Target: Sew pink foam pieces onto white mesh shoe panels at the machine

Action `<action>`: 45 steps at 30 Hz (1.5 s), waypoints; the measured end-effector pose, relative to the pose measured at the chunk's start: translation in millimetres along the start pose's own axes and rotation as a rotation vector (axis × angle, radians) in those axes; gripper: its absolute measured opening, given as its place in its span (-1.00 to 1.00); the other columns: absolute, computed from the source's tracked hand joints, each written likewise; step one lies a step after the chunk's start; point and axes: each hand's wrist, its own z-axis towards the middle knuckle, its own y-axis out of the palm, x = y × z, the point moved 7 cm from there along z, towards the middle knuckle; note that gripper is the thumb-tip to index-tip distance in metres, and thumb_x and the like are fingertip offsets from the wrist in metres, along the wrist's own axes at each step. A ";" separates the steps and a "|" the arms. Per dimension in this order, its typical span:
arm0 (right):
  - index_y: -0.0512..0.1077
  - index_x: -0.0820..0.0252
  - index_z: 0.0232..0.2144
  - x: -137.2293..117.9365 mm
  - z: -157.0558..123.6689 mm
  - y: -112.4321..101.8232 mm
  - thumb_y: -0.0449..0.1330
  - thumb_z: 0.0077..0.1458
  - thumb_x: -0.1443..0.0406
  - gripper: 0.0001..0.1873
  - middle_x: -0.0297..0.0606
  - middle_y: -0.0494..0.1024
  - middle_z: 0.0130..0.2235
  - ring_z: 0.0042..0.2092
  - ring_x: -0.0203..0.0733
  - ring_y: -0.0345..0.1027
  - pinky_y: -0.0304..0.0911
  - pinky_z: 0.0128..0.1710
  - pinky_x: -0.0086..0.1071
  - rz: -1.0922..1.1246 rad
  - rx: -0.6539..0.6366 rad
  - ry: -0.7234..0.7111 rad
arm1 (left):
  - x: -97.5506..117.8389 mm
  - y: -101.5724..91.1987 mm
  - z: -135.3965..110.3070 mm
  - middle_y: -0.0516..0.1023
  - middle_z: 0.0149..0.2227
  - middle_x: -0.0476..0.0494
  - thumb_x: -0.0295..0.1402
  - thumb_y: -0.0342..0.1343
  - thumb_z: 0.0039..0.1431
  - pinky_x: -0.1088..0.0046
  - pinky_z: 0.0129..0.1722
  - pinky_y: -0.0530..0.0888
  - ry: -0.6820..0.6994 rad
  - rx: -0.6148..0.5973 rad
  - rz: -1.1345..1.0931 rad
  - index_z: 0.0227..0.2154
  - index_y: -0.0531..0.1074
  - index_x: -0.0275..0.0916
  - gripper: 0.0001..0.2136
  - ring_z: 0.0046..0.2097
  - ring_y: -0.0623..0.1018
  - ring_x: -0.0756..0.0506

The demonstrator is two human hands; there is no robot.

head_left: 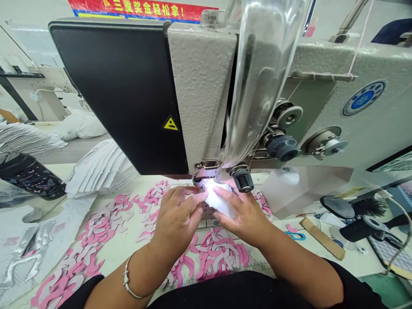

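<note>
My left grip (180, 210) is at the white piece's (222, 207) left edge, can't tell if pinching; right grip (240, 210) holds its right side. Piece lit under sewing machine head (201, 90), pink scraps (222, 255) around.

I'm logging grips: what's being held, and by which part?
A small, white, dimpled, fabric-like piece: the right hand holds its right side, the left hand is at its left edge.

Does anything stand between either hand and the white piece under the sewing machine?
Nothing visible does: the right hand touches the white piece directly, and the left hand is at its left edge, though glare washes out some detail.
</note>
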 end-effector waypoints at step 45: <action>0.16 -0.15 0.29 4.7 9.7 7.8 0.14 0.09 0.37 -0.28 -0.18 0.26 0.21 0.11 0.05 0.26 0.31 0.06 -0.08 -0.211 -0.145 0.152 | -34.3 15.2 -6.0 0.52 0.00 -0.11 -0.36 0.12 0.17 0.18 0.14 0.36 -0.486 -0.114 -0.424 -0.23 0.51 -0.13 -0.87 0.05 0.50 -0.16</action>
